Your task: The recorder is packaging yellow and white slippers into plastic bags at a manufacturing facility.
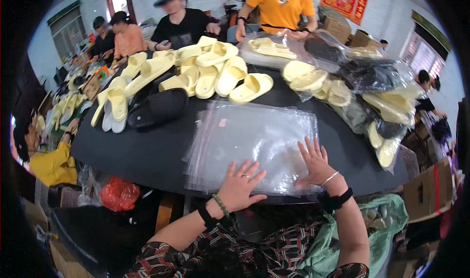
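A stack of clear plastic bags (249,131) lies flat on the black table (147,163) in front of me. My left hand (240,186) is open with its fingers spread, resting on the near edge of the stack. My right hand (316,163), open too, lies over the right side of the same stack. Beyond the bags sits a heap of pale yellow slide sandals (210,72), all loose. A pair of black slippers (161,107) lies left of the bags, beside grey-white slides (116,123).
Bagged slippers (387,102) are piled along the table's right side. Across the table, a person in orange (281,9) and a person in black (181,26) sit or stand. A red plastic bag (119,194), a green sack (382,229) and a cardboard box (428,192) are below the table's edge.
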`<state>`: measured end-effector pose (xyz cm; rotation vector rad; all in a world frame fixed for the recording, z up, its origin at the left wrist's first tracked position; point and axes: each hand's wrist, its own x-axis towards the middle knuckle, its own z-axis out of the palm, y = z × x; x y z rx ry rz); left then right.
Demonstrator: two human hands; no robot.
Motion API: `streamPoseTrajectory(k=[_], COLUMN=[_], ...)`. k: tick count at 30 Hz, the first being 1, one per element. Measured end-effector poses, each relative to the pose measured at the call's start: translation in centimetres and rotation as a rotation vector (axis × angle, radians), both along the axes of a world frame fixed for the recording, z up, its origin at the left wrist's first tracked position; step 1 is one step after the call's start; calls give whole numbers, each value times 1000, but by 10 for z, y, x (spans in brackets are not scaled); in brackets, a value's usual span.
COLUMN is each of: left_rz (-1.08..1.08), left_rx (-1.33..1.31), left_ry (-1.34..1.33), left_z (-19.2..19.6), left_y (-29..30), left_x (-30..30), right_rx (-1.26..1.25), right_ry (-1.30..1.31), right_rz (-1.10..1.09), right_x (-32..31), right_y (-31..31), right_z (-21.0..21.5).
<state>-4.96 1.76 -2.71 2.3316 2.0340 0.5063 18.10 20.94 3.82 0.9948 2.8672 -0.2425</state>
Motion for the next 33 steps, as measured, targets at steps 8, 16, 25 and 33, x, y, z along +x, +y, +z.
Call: streamPoseTrajectory(k=[8,16,25,33], left_rz=[-33,-62,-65,-45], left_rx=[27,105,-37,-85], left_ry=[22,102,182,219], left_z=[16,22,10,9], left_y=[4,5,11,15], left_x=[14,45,52,60], right_rx=[-94,-53,511,42], right_ry=[6,255,1069,622], right_rz=[5,62,-576,-1396], right_x=[23,27,181,385], right_y=[-60,-56,-62,-137], right_z=[-20,-54,-38,-241])
